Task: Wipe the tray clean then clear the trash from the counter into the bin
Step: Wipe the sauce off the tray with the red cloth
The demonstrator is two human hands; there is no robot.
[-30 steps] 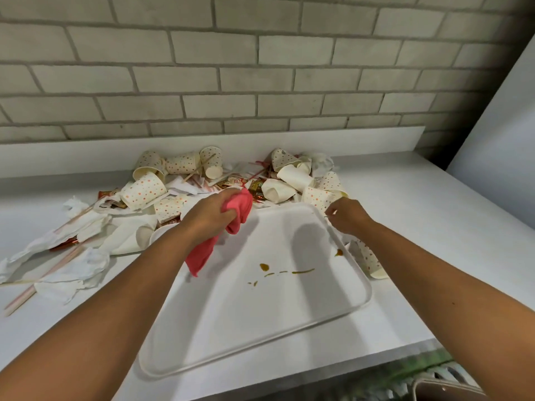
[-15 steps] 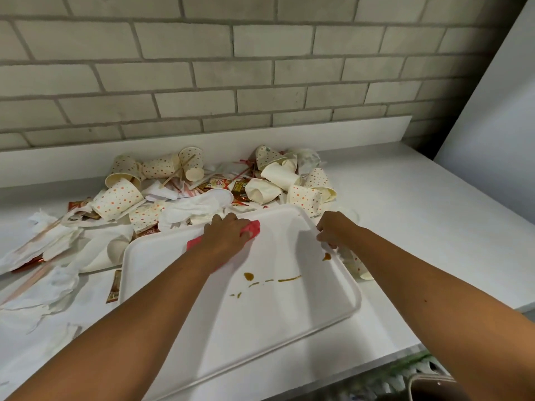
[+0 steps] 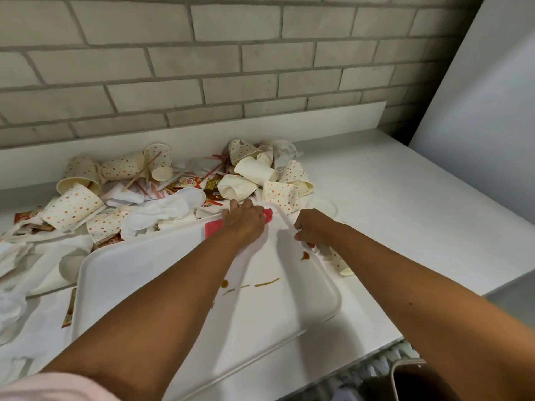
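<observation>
A white tray (image 3: 162, 285) lies on the white counter (image 3: 405, 215), with brown sauce streaks (image 3: 266, 282) near its middle and a brown drop (image 3: 304, 256) by its right rim. My left hand (image 3: 244, 222) presses a red cloth (image 3: 212, 228) flat on the tray's far right corner. My right hand (image 3: 312, 227) grips the tray's right rim. Behind the tray lies a heap of trash: dotted paper cups (image 3: 72, 206), plain white cups (image 3: 254, 170), crumpled napkins (image 3: 156, 212), sachets (image 3: 188, 183) and straws.
A brick wall (image 3: 202, 68) backs the counter. A white panel (image 3: 477, 105) stands at the right. A dark bin's rim (image 3: 405, 369) shows below the counter's front edge at bottom right. One dotted cup (image 3: 340, 261) lies against the tray's right side.
My left hand lowered the hanging red cloth onto the tray and slid it to the far right corner. My right hand stayed on the tray's right rim.
</observation>
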